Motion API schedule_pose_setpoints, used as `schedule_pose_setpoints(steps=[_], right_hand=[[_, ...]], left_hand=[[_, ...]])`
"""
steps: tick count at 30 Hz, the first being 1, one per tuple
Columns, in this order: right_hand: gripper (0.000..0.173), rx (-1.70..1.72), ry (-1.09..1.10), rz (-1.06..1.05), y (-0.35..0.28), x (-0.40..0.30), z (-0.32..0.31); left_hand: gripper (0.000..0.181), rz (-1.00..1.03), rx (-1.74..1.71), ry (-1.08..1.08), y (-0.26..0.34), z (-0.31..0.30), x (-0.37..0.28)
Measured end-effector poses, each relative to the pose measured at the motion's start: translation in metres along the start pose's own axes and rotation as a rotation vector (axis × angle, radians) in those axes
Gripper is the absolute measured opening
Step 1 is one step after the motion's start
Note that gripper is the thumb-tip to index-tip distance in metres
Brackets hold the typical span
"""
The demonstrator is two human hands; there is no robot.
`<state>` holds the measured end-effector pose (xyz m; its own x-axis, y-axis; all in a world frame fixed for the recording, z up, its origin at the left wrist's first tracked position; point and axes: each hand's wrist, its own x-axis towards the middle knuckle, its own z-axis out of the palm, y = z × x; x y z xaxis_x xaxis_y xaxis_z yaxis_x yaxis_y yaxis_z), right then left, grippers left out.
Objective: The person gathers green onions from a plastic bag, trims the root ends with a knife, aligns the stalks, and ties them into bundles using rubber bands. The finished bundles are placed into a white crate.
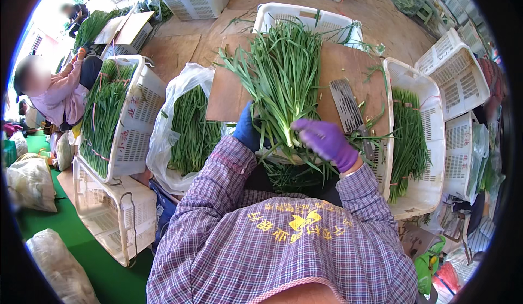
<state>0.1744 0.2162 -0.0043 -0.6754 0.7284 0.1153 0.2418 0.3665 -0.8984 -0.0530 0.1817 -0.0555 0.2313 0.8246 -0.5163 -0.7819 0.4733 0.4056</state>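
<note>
A bunch of green Chinese chives lies fanned over a brown board, its pale stem ends towards me. My left hand, in a blue glove, grips the bunch from its left side; the leaves hide part of the fingers. Blurred by motion, my right hand in a purple glove is at the right of the stem ends. The blur hides whether its fingers pinch a leaf. To the right, a cleaver with a wet blade rests on the board, handle towards me. Loose leaves hang and lie below the board.
White plastic crates of chives stand at the right and left. A plastic-lined container of chives is by my left arm. Another crate stands behind the board. A seated person is at the far left.
</note>
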Motion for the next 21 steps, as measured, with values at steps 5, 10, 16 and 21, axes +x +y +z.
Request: schedule_pose_setpoints(steps=[5, 10, 16, 21], right_hand=[[0.021, -0.402, -0.308, 0.058, -0.015, 0.002, 0.015], [0.022, 0.681, 0.085, 0.470, 0.007, 0.007, -0.015], [0.025, 1.110, 0.408, 0.397, -0.030, 0.013, -0.054], [0.032, 1.199, 0.134, -0.165, -0.046, 0.010, -0.085]], left_hand=[[0.058, -0.022, -0.065, -0.220, -0.007, -0.029, 0.018], [0.043, 0.012, -0.072, -0.297, -0.009, -0.028, 0.016], [0.030, -0.024, -0.150, -0.338, -0.014, -0.045, 0.026], [0.023, -0.015, -0.148, -0.224, -0.014, -0.047, 0.030]])
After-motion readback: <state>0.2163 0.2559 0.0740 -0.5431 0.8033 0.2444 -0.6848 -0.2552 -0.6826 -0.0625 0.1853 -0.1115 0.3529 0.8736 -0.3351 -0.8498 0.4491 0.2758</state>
